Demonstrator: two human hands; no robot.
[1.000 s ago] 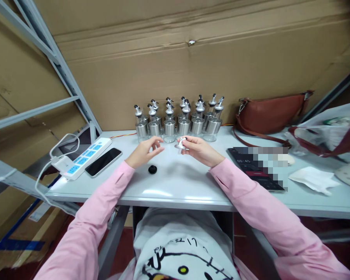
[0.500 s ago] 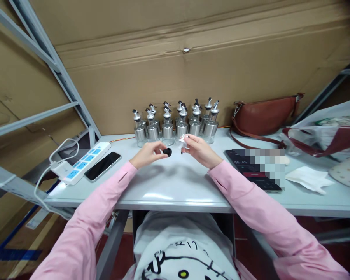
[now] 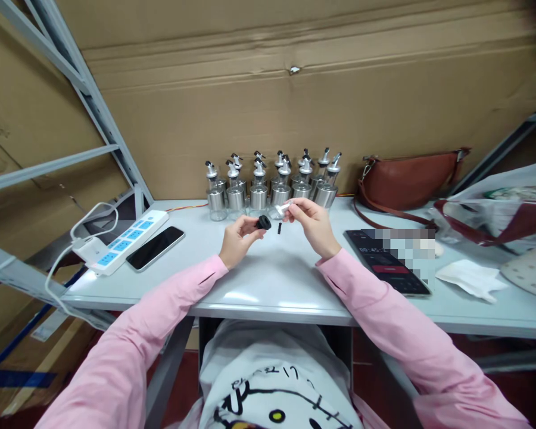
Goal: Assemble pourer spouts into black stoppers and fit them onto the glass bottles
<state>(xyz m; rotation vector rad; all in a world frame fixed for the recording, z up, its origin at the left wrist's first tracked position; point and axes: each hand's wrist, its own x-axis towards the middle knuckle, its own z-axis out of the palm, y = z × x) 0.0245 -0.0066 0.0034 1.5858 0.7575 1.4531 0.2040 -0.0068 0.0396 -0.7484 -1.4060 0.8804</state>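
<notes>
My left hand (image 3: pixel 239 239) is closed, its thumb and fingers pinching a black round stopper (image 3: pixel 264 223) with a hollow end facing right. My right hand (image 3: pixel 311 223) grips a small shiny silver-white spout piece (image 3: pixel 282 210) by its right end. Between the two hands, just below the spout piece, is a thin black stick-like part (image 3: pixel 279 228); whether it lies on the table or hangs I cannot tell. Behind the hands stand several glass bottles (image 3: pixel 259 196) with steel sleeves and silver pour spouts, upright in rows.
On the left of the table (image 3: pixel 268 280) lie a white power strip (image 3: pixel 127 241) and a dark phone (image 3: pixel 155 249). To the right are a tablet-like device (image 3: pixel 386 262) showing a timer, a brown handbag (image 3: pixel 415 182), a white tissue (image 3: pixel 471 279) and a plastic bag (image 3: pixel 509 202).
My left hand has moved right and turned the black stopper so its hollow end shows. The spout piece has tilted in my right hand, and the thin black part now shows apart from those fingers.
</notes>
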